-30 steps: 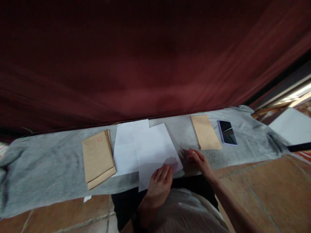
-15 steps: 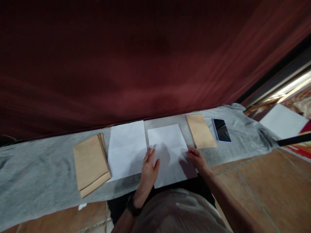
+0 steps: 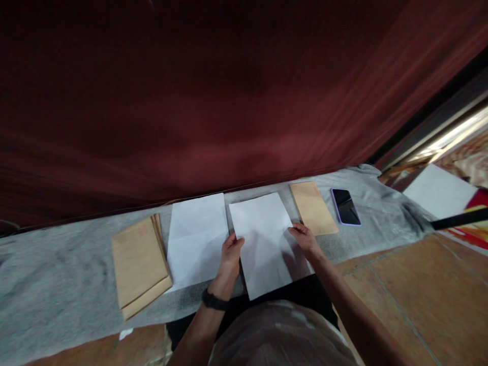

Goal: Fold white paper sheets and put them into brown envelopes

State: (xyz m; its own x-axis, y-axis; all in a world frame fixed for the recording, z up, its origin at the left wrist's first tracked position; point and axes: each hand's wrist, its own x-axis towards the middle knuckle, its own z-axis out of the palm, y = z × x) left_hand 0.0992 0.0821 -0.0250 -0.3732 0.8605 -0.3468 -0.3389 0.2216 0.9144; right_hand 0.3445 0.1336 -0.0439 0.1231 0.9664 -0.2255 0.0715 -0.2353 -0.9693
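Note:
A white sheet of paper point(image 3: 263, 249) is held between my two hands, slightly tilted, in front of my lap. My left hand point(image 3: 231, 254) pinches its left edge, thumb on top. At the right edge, the fingers of my right hand point(image 3: 303, 238) are closed on the same sheet. To the left lies other white paper point(image 3: 198, 234) with a faint crease across it, close beside my left hand. Several brown envelopes point(image 3: 141, 262) are stacked farther left, and one brown envelope point(image 3: 314, 208) rests just beyond my right hand.
A grey cloth point(image 3: 68, 274) covers the long narrow surface. On it, at the right, is a phone point(image 3: 346, 207) in a pale purple case. Dark red fabric point(image 3: 229, 101) hangs behind. Tiled floor point(image 3: 412, 290) shows at the lower right.
My left hand has gone from lying open over the paper to gripping its left edge. The sheet has been lifted and turned slightly, with my right hand still at its right edge.

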